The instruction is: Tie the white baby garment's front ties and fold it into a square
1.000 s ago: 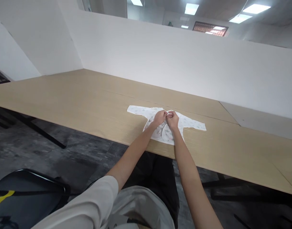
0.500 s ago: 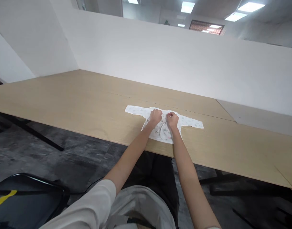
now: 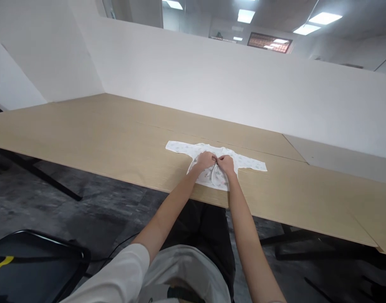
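A small white baby shirt (image 3: 219, 179) with a faint coloured print lies flat on the table, its sleeves spread to either side. My left hand (image 3: 206, 160) is closed on the front of the shirt, near the middle of the chest. Right beside it, my right hand (image 3: 226, 163) pinches the front opening from the other side. The fingertips of both hands meet at the shirt's centre edge. What exactly lies between the fingertips is too small to make out.
The long wooden table (image 3: 117, 139) runs across the view, with a white partition (image 3: 186, 71) along its back. A grey panel (image 3: 338, 155) lies in the table at the right. A black chair (image 3: 38, 265) stands at lower left on the dark floor.
My right hand has moved left and my hands have come together at the shirt's middle. Both are slightly lower on the shirt than before.
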Demonstrator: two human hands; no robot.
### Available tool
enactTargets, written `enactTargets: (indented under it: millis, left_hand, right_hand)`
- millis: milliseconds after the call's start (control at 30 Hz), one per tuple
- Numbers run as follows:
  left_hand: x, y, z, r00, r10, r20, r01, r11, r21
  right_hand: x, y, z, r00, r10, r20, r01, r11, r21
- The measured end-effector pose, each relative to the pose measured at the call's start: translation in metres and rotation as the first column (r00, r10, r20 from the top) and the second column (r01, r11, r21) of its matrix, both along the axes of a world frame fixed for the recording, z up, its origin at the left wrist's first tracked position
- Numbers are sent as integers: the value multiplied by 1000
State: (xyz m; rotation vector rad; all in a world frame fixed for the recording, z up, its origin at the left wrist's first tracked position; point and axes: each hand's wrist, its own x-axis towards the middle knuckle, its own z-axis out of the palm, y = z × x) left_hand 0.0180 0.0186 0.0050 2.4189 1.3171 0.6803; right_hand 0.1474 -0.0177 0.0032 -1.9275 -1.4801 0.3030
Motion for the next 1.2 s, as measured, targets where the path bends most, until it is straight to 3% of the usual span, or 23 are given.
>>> enactTargets:
  millis: [167,400,767,1000,1200]
  left_hand:
    - [0,-1,2,994,-18,108,29,995,-95]
    - [0,4,2,934,2,356,66,981,-180]
    - [0,4,4,920,85,383,4,975,-224]
    - [0,1,5,918,80,388,4,977,-212]
    - [-3,1,7,922,83,378,-8,981,-194]
  right_hand:
    - [10,0,2,969,26,-246,-37,999,-39]
    - [12,-2,6,846,68,-529,-125,989,-72]
    - [11,-2,7,832,114,-543,-189,978,-85]
    - [10,2,3,881,90,-464,-120,992,-36]
    - [9,1,4,841,64,-538,-110,992,-54]
